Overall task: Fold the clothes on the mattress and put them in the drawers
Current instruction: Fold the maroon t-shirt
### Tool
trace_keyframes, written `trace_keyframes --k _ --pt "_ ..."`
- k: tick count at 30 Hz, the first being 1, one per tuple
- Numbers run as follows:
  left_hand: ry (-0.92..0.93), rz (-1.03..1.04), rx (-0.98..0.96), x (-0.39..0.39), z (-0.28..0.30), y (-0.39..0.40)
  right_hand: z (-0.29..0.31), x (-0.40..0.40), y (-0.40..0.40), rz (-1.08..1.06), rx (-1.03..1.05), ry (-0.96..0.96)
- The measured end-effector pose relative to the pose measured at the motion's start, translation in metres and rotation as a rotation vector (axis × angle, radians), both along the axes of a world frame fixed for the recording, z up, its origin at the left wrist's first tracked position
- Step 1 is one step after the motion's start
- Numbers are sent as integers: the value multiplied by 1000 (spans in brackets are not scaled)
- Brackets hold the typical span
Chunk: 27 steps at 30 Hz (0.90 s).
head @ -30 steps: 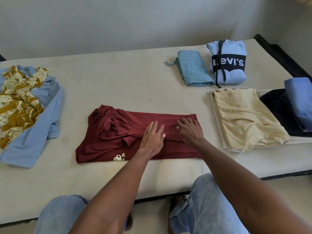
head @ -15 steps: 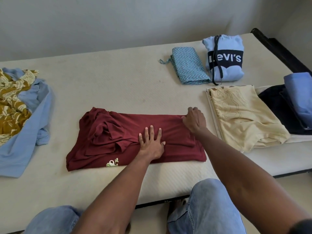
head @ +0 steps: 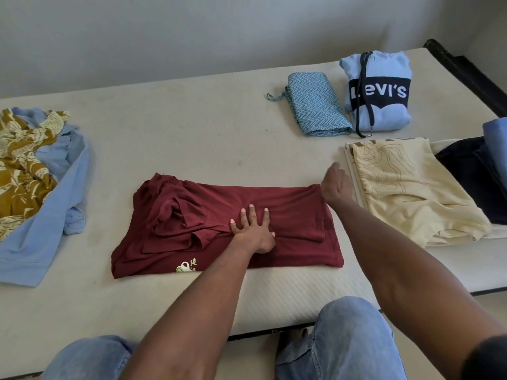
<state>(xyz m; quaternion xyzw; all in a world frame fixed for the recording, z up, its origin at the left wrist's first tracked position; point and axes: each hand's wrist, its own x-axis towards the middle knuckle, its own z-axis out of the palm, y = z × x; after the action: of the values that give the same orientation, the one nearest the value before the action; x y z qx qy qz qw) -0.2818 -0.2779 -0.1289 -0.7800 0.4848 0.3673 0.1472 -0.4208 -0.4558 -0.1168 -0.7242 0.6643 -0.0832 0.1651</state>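
A maroon shirt (head: pixel 296 204), partly folded into a long band, lies in the middle of the mattress (head: pixel 192 138). Its left end is bunched and a small printed logo shows at the front edge. My left hand (head: pixel 253 231) presses flat on the shirt's middle with its fingers spread. At the shirt's far right corner, my right hand (head: pixel 337 185) has its fingers curled over the edge of the cloth.
Folded pieces lie at the right: a teal zigzag cloth (head: pixel 315 105), a light blue Levi's hoodie (head: pixel 378 91), a cream shirt (head: pixel 406 187), a dark garment (head: pixel 466 182) and a blue one (head: pixel 496 138). Unfolded at the left are a light blue garment (head: pixel 55 201) and a mustard patterned cloth (head: pixel 22 165).
My right hand slid from the shirt's middle out to its far right corner. My left hand stayed pressing on the middle of the shirt.
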Motion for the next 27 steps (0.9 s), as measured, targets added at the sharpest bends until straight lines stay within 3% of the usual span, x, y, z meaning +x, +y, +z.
trace_keyframes --k 3,5,11,16,19,22,26,27 --pt "-7 5 1 -4 -2 0 -1 -14 -1 -125 28 -59" --pt "-17 2 -2 -5 -4 0 4 -10 2 -74 74 -88" --pt "-22 -7 -9 -4 -6 0 3 4 17 184 71 67" --pt "-8 -2 -16 -3 -10 0 1 -13 15 -74 -45 -40" --pt "-12 1 -49 -6 -14 2 -1 -5 46 262 -106 -81" --pt "1 -2 -96 -5 -13 6 -16 -5 89 598 -20 17" --pt "53 35 -315 14 4 23 -13 -15 104 226 11 107" --pt "32 79 -426 18 7 29 -10 -11 107 234 -23 134"
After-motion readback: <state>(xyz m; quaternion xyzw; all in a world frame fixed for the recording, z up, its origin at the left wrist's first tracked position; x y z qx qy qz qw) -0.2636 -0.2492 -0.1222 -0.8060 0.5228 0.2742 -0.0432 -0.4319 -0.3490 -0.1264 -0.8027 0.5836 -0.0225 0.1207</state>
